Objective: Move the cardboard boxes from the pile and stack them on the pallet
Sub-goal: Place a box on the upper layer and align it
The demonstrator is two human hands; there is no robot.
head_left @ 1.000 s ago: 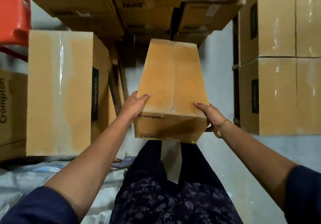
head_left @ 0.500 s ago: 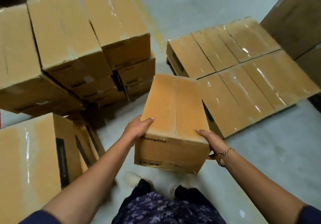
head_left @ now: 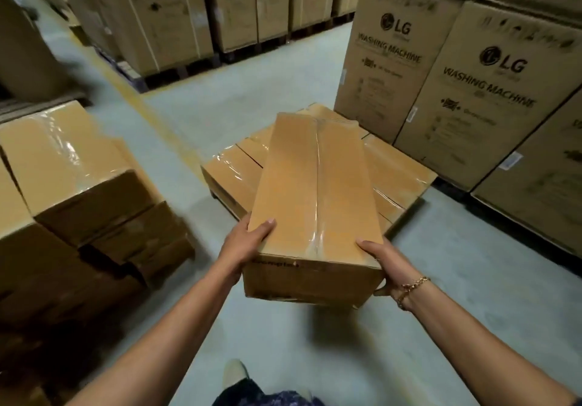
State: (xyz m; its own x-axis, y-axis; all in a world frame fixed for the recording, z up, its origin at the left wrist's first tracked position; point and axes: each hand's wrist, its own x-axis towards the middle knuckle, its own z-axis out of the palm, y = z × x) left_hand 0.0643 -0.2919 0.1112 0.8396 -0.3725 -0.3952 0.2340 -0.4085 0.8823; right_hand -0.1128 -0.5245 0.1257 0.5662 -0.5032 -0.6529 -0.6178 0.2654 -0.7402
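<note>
Two bare hands hold one long cardboard box (head_left: 318, 204) by its near end. The left hand (head_left: 248, 238) takes the left corner in its grip, thumb on top and fingers wrapped down the side; the right hand (head_left: 387, 264), with a gold bracelet (head_left: 412, 286) at the wrist, has its grip on the right corner in the same way. The box is off the floor in front of the person. Its long axis runs straight away from them, a clear tape seam down the middle of the top, and the far end points forward over a low, flat layer of taped boxes (head_left: 230, 172); whether it touches them cannot be told. To the left stands a taller pile of similar boxes (head_left: 63, 160). The floor (head_left: 252, 106) is smooth grey concrete with a yellow line (head_left: 151, 115) painted across it. Tall washing machine cartons (head_left: 472, 90) stand just beyond the low layer on the right, and more large cartons line the back of the warehouse.
</note>
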